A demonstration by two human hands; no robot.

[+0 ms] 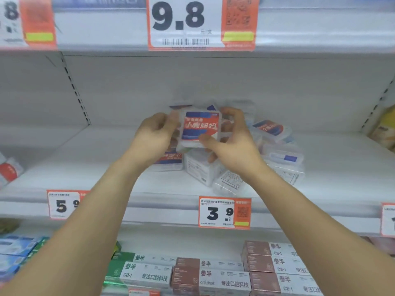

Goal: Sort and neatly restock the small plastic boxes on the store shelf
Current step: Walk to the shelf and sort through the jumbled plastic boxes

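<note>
Two bare forearms reach up toward a white store shelf (85,167). The left hand (152,138) and right hand (232,144) together grip one small plastic box (199,128), label facing out, fingers curled round its side edges. It looks light, stiff and smooth, best pinched by the edges. Behind it, more boxes (275,144) lie in a jumbled heap on the shelf.

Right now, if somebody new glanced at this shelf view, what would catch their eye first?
Probably the clear plastic box with the red and blue label, held up at the centre between the left hand and the right hand. Behind and below it, a jumbled pile of similar boxes lies on the white middle shelf. Overhead, the big 9.8 price tag also stands out.
</note>
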